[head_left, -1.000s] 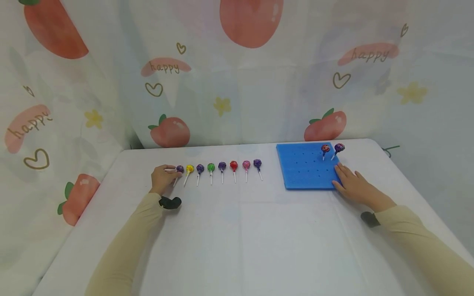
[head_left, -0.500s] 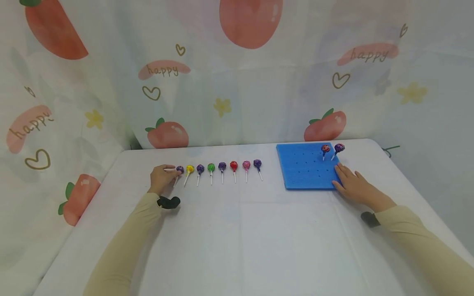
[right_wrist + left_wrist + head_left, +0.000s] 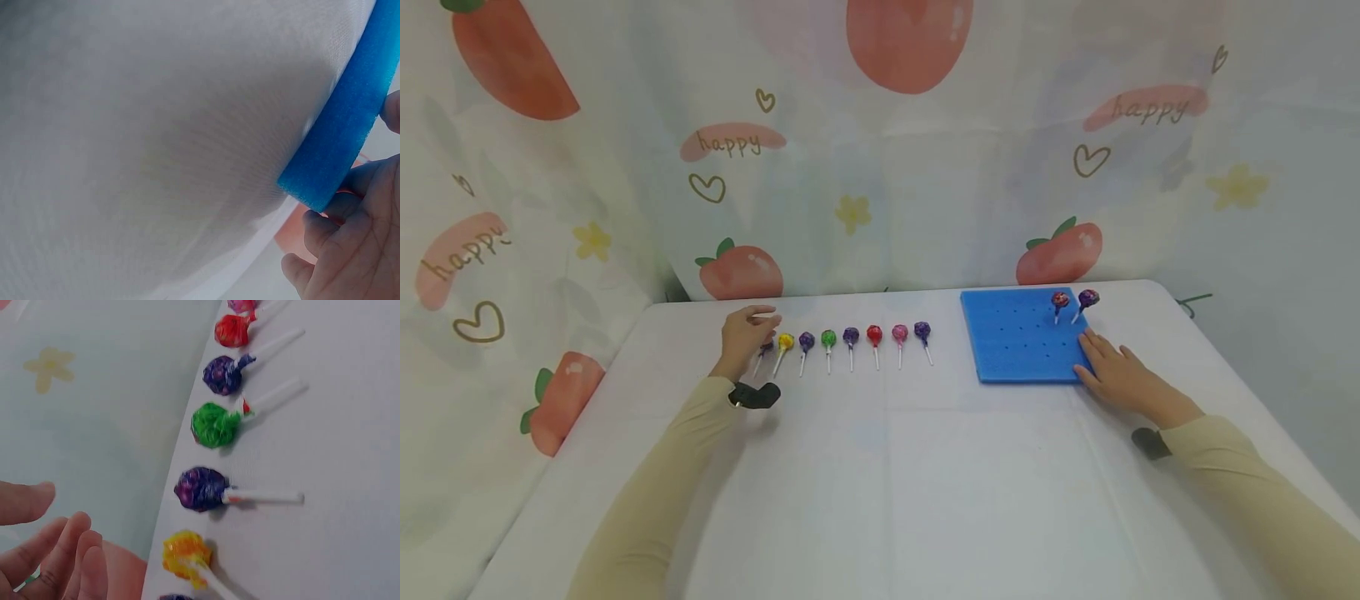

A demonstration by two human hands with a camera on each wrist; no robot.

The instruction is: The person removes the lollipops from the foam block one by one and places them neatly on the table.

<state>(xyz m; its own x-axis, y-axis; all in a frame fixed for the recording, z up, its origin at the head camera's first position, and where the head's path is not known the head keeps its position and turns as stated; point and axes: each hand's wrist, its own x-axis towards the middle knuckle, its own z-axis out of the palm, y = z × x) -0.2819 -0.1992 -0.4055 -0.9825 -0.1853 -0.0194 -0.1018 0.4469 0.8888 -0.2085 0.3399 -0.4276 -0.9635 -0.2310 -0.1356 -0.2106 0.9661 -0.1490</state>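
Note:
In the head view my left hand [image 3: 745,337] hovers over the left end of a lollipop row, fingers loosely bent and thumb apart from them. It partly covers a dark purple lollipop [image 3: 765,348] lying on the table. Beside that one is a yellow lollipop [image 3: 786,342]. The left wrist view shows nothing between the left fingertips [image 3: 45,494]. My right hand [image 3: 1122,377] rests along the right edge of a blue foam board [image 3: 1011,358] with small holes, fingers extended. A red-orange lollipop [image 3: 1060,300] and a purple lollipop [image 3: 1088,298] stand in its far right part.
The row continues rightward with a green lollipop [image 3: 828,338], a red lollipop [image 3: 874,335], a pink lollipop [image 3: 900,333] and several purple ones, sticks toward me. A white cloth covers the table [image 3: 880,483]. A patterned curtain [image 3: 940,200] hangs behind it.
My left hand, earlier with its fingertips at the leftmost purple lollipop, has risen and shifted slightly right and away from it; that lollipop stays on the table. The right hand has not moved.

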